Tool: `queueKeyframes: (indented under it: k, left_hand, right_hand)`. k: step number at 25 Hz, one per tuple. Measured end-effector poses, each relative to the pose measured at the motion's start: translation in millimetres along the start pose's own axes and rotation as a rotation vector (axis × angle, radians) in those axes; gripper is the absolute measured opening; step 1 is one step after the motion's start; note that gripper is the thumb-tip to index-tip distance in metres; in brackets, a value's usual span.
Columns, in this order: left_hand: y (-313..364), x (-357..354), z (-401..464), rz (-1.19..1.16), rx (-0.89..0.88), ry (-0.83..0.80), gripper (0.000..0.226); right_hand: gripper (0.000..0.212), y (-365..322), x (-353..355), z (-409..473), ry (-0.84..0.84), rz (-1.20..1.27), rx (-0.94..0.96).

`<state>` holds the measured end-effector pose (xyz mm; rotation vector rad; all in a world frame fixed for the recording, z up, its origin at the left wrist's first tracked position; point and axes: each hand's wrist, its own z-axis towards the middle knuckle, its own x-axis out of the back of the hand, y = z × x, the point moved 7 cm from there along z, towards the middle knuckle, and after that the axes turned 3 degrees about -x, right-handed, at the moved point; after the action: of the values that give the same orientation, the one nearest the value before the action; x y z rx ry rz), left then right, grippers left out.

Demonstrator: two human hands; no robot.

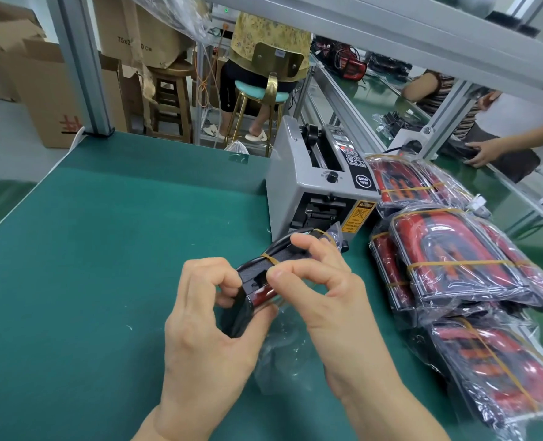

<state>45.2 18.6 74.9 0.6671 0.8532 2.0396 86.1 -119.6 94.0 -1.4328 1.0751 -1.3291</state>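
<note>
Left grip (206,313): I've got it curled round the near end of the black-and-red bundle (253,269), thumb under the lower edge, forefinger hooked over the top. It's pinching that end firmly.
Right grip (322,291): it's closed on the same bundle further along. The thumb tip sits right at the yellow rubber band (270,258) and the forefinger reaches over the top edge. The other fingers are bent loosely behind.
Bundle: it's up in both grips, just above the bench (104,249), and tilted. The near end faces me and the far end points at the tape dispenser (314,186). A black cable runs along its upper edge, and the band crosses it close to my right thumb. There's a glossy red patch low on the near end.
Clear bag (282,354): crumpled on the bench right under my wrists, touching the underside of the bundle. More clear film shows at the bundle's far end, but I can't tell if it's the same bag.
Tape dispenser: a grey box standing upright on the bench, just beyond the bundle, with its slot facing me.
Finished packs (454,265): red-and-black bundles in clear bags, banded in yellow and stacked at the right of the bench beside the dispenser.
Background: cardboard boxes (47,90) sit far left. A person on a stool (263,58) has their back to me.
</note>
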Motion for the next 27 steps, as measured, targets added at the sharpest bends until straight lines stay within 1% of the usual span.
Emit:
queueKeyframes:
  k: [6,9,14,19,27]
  left_hand:
    - [-0.2,0.1,0.7,0.022,0.018,0.003,0.04]
    - [0.1,0.9,1.0,0.026,0.029,-0.001,0.038]
    - [-1.2,1.2,-0.3,0.041,0.079,-0.001,0.044]
    - [-0.3,-0.1,-2.9,0.054,0.11,-0.001,0.045]
    - [-0.7,0.5,-2.8,0.056,0.129,0.008,0.044]
  right_hand:
    - [0.008,-2.6,-4.8,0.1,-0.02,-0.032,-0.009]
    - [0.009,-4.1,-5.8,0.3,-0.052,0.01,-0.024]
    - [0.004,-8.3,-5.1,2.9,-0.109,0.134,-0.065]
    - [0.007,-5.5,-3.6,0.5,-0.07,0.032,-0.043]
    - [0.004,-5.1,-5.9,0.7,-0.137,0.008,-0.039]
